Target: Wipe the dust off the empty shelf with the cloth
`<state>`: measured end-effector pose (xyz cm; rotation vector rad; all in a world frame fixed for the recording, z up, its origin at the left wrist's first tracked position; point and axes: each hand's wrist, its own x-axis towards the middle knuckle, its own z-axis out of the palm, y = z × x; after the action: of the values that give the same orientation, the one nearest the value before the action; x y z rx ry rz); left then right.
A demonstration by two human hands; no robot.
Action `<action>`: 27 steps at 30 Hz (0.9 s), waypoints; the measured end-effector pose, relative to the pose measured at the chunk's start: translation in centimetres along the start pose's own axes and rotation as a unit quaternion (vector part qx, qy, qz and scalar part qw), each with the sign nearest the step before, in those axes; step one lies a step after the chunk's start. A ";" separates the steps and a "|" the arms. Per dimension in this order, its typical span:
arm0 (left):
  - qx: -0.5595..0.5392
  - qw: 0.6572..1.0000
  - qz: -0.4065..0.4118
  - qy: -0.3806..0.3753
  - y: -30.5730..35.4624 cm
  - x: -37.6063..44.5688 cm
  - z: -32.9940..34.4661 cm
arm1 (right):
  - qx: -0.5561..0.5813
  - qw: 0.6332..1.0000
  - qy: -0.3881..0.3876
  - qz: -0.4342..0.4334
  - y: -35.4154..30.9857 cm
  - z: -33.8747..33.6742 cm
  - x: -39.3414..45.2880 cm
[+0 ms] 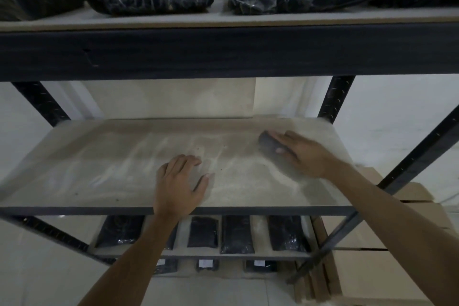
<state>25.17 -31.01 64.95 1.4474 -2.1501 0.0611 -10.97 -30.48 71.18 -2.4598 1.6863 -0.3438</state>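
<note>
Right hand [301, 154]: gripping the dark cloth [269, 143], pressing it onto the empty shelf [124, 156] near its back right corner to drag dust.
Left hand [180, 181]: lying loosely spread on the shelf front, holding nothing, probably bracing.

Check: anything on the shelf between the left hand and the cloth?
Only bare, dusty board. In the head view the shelf between the left hand and the cloth shows dust streaks and some dark specks.
</note>
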 end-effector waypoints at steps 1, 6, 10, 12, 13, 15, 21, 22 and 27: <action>-0.002 1.000 0.000 -0.001 0.0 0.0 0.0 | 0.000 0.999 0.025 0.038 0.9 -0.6 0.3; 0.002 1.000 0.001 -0.003 0.0 0.0 -0.1 | -0.034 0.979 0.033 0.200 4.0 -0.3 -0.1; -0.003 1.000 -0.001 -0.005 -0.1 0.0 0.0 | -0.004 0.988 -0.012 0.153 1.1 0.6 -1.5; -0.002 1.000 0.000 -0.007 -0.1 0.0 0.0 | -0.007 0.993 -0.022 0.113 -1.4 0.9 -2.5; -0.001 1.000 0.000 -0.007 -0.1 0.0 0.0 | -0.009 0.996 -0.018 0.087 -2.8 1.1 -3.0; 0.001 1.000 0.003 -0.009 -0.1 0.1 -0.1 | -0.006 0.999 -0.015 0.050 -4.3 1.1 -3.6; 0.001 1.000 0.008 0.001 -0.1 0.0 -0.1 | -0.025 0.973 0.082 0.212 1.8 -1.7 -1.5; 0.002 1.000 0.008 0.000 -0.1 0.0 -0.1 | -0.035 0.963 0.077 0.255 2.4 -1.7 -1.6; -0.006 1.000 0.011 0.006 -0.2 -0.1 -0.1 | -0.054 0.965 0.024 0.254 0.9 0.3 -3.2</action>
<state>25.39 -30.99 64.94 1.4138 -2.1524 0.0639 -12.77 -27.80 70.30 -1.9866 2.3205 -0.2515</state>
